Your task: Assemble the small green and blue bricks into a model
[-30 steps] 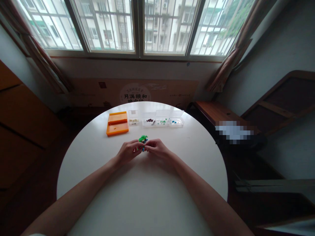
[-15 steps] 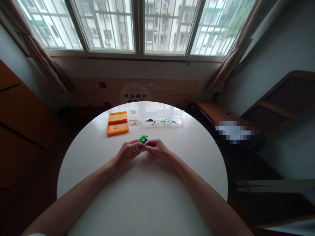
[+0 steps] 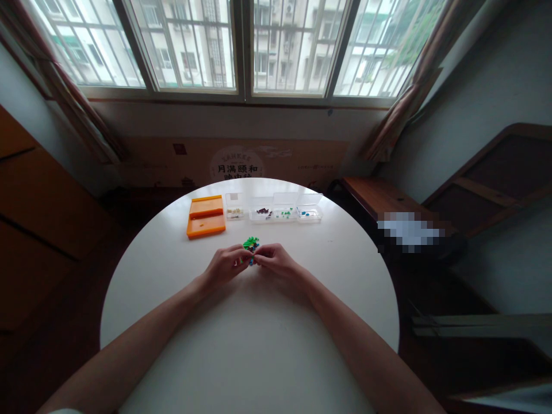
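Note:
Between my two hands, over the middle of the white round table (image 3: 250, 333), is a small model of tiny building bricks (image 3: 250, 244), bright green at the top with blue and dark bits lower down. My left hand (image 3: 224, 264) has its fingers closed round the model's left side. From the right, my right hand (image 3: 273, 258) pinches with thumb and forefinger at the model's lower right side; whether a separate small piece is in that pinch is too small to tell. My fingers hide part of the model.
An orange tray (image 3: 206, 225) lies at the table's far left. Beside it stand clear plastic boxes with open lids, holding yellowish pieces (image 3: 234, 211), dark brown pieces (image 3: 264, 212), green pieces (image 3: 287, 213) and blue pieces (image 3: 305, 213). A wooden bench (image 3: 366, 195) is to the right.
Hardly anything differs: both hands stay at the model in almost the same pose, with only a slight shift of the fingers. The tray and boxes are unmoved.

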`<state>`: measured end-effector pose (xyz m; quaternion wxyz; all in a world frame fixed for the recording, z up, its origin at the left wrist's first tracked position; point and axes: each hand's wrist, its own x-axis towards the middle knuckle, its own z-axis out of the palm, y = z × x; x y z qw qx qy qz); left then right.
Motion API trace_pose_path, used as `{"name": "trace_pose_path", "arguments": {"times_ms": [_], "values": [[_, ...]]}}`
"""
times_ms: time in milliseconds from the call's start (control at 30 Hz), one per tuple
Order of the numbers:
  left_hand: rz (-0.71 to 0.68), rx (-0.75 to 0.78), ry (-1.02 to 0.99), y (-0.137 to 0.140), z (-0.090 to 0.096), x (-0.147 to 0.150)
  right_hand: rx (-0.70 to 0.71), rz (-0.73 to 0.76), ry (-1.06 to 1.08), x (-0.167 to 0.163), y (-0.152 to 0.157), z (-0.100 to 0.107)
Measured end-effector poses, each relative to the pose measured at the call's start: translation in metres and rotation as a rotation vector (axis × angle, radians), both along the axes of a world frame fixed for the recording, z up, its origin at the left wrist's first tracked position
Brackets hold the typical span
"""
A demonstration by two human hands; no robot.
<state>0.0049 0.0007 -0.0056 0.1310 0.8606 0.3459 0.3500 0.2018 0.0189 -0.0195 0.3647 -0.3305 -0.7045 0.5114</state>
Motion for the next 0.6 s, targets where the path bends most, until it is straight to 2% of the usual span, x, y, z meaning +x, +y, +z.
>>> {"name": "trace_pose_path", "arguments": {"times_ms": [600], "values": [[0.000,0.007,0.002,0.0002,-0.0011,-0.0007,-0.015,-0.005,0.006,-0.0009,-0.0003,-0.0004]]}}
